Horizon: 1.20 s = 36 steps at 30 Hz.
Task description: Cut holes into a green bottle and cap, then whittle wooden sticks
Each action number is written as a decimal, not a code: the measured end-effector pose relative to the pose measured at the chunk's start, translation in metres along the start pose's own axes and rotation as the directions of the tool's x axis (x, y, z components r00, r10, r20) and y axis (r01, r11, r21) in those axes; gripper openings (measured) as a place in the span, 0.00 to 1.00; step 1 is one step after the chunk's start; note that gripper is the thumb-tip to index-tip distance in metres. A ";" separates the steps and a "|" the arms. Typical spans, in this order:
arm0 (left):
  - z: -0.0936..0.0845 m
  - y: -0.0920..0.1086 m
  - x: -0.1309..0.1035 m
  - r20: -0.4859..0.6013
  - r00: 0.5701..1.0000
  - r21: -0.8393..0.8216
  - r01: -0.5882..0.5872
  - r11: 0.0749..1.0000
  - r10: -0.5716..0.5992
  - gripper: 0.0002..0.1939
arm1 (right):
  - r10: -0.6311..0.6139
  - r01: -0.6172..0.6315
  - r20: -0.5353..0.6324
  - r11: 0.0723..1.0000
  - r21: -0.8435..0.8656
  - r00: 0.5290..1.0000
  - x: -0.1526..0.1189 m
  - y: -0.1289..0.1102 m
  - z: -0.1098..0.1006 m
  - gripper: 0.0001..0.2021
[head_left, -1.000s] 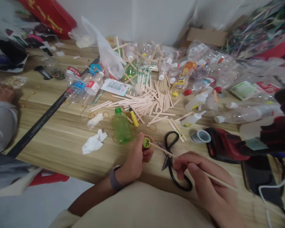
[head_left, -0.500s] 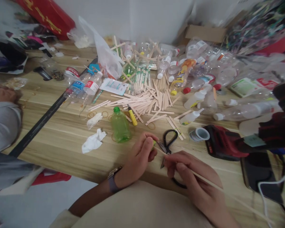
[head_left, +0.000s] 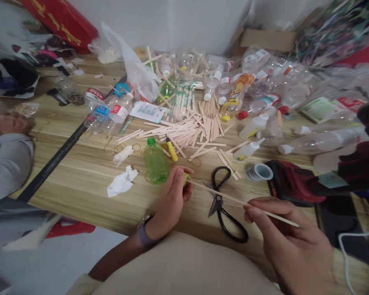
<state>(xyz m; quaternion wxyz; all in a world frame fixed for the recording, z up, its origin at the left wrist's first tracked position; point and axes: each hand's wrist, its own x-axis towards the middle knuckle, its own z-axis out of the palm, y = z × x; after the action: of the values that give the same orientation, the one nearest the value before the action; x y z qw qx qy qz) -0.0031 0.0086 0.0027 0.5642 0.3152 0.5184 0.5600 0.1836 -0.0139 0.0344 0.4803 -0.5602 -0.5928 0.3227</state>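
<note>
Landmark: black-handled scissors (head_left: 218,198), lying open on the counter (head_left: 89,213). Left hand (head_left: 175,188) is left of them, its grip clamped on a yellow-green cap (head_left: 186,179). Right hand (head_left: 283,225) is to their right, its grip pinching a thin wooden stick (head_left: 227,197); the stick passes over the scissors, far end at the cap. Green bottle (head_left: 156,161) stands upright, up-left of the scissors; yellow-handled tool (head_left: 172,149) lies just beside it. Loose flat sticks (head_left: 187,131) pile beyond the scissors. Grey spool (head_left: 260,172) sits up-right of them, next to the red-black power tool (head_left: 289,182).
</note>
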 end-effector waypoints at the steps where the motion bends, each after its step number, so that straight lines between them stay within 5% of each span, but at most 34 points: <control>1: 0.000 0.000 0.000 0.000 1.000 0.000 -0.008 1.000 0.008 0.18 | -0.002 0.003 0.023 0.999 -0.036 1.000 0.002 0.003 -0.003 0.04; 9: 0.002 0.000 0.000 -0.036 0.999 0.027 -0.006 1.000 0.007 0.20 | -0.170 0.238 0.233 0.921 -0.307 0.958 0.011 0.018 -0.018 0.15; 14: 0.000 -0.001 0.003 -0.093 0.996 0.005 -0.006 1.000 0.006 0.17 | -0.286 0.372 0.256 0.832 -0.411 0.923 0.013 0.015 -0.024 0.07; 16: -0.002 -0.001 0.005 -0.148 0.989 -0.034 -0.035 0.999 0.030 0.15 | -0.280 0.360 0.237 0.821 -0.443 0.930 0.014 0.017 -0.032 0.07; 22: -0.004 0.001 0.008 -0.187 0.982 -0.068 -0.055 0.996 0.042 0.15 | -0.010 0.004 -0.014 0.910 -0.415 1.000 0.026 0.040 -0.042 0.16; 25: 0.000 -0.001 0.007 -0.111 0.994 -0.065 0.001 0.998 -0.008 0.16 | 0.000 0.029 0.066 0.903 -0.430 0.998 0.037 0.050 -0.029 0.19; 27: 0.001 -0.004 0.007 -0.051 0.998 -0.052 0.041 0.998 -0.044 0.16 | -0.112 0.152 0.105 0.820 -0.552 0.988 0.041 0.053 -0.020 0.25; 29: 0.001 -0.007 0.006 -0.022 0.997 -0.021 0.073 0.997 -0.074 0.16 | -0.262 0.334 0.209 0.693 -0.639 0.942 0.040 0.054 -0.015 0.25; 31: 0.000 -0.008 0.006 -0.013 0.994 0.007 0.106 0.994 -0.106 0.15 | -0.331 0.532 0.420 0.601 -0.596 0.845 0.035 0.055 -0.015 0.19; 34: -0.001 -0.009 0.006 0.048 0.984 -0.003 0.174 0.985 -0.174 0.13 | -0.290 0.719 0.689 0.503 -0.480 0.664 0.032 0.059 -0.016 0.19; 36: 0.000 -0.008 0.005 0.110 0.970 -0.009 0.220 0.976 -0.217 0.12 | -0.263 0.774 0.757 0.432 -0.462 0.598 0.036 0.063 -0.015 0.27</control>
<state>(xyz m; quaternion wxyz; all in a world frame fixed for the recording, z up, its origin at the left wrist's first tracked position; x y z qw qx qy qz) -0.0013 0.0119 -0.0055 0.6531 0.2802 0.5125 0.4820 0.2226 0.0295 -0.0109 0.0694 -0.3506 -0.9337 0.0190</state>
